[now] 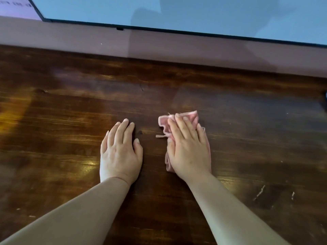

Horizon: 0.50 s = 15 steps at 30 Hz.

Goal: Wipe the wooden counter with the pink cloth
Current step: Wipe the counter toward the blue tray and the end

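Head camera, looking down: 2 bare hands lie flat on a dark, glossy wooden counter [70, 106], seen from the person's own vantage point. The right hand [188, 147] is pressed palm-down on a crumpled pink cloth [163, 122], its fingers extended and close together on top of the fabric rather than curled around it; the cloth is pinned between palm and wood. Pink fabric shows beyond the fingertips, along the thumb side and past the little finger, and a loose thread trails toward the left. The left hand [120, 152] rests just beside it, apart from the cloth, palm down on bare wood with its fingers together and nothing beneath or inside them. Both forearms, in close-fitting tan sleeves [74, 214], reach in from the bottom edge. Pale scratches [259, 192] mark the boards to the right of the right arm. Behind the counter runs a mauve wall strip [159, 45], and above it a large black-framed screen [177, 13] with a pale blue face.
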{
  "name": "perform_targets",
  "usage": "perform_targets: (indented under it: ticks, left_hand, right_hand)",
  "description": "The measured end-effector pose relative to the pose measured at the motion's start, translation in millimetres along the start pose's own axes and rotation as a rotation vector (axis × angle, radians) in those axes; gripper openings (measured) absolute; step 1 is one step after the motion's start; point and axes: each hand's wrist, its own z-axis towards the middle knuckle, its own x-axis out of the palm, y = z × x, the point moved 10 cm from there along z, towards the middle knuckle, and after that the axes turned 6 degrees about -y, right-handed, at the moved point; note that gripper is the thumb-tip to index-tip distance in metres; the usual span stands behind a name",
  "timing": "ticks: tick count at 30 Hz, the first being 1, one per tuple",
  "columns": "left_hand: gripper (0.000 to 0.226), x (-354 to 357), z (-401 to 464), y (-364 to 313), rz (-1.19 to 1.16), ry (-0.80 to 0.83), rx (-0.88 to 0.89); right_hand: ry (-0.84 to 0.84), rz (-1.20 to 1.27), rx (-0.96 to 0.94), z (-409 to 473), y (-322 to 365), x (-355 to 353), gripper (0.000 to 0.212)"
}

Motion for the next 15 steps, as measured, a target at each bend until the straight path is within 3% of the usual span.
perform_targets:
  ticks: [4, 8, 15]
  left_hand:
    - [0.048, 1, 0, 1, -0.002, 0.009, 0.002]
    - [0.048, 0, 0, 1, 0.015, -0.007, 0.006]
    - [0.047, 1, 0, 0, 0.033, 0.006, 0.009]
  right_hand:
    - [0.031, 0.026, -0.057, 20, -3, 2, 0.058]
    - [0.045, 0.001, 0.015, 67, -14, 6, 0.056]
    - [0.021, -0.018, -0.008, 34, -11, 5, 0.064]
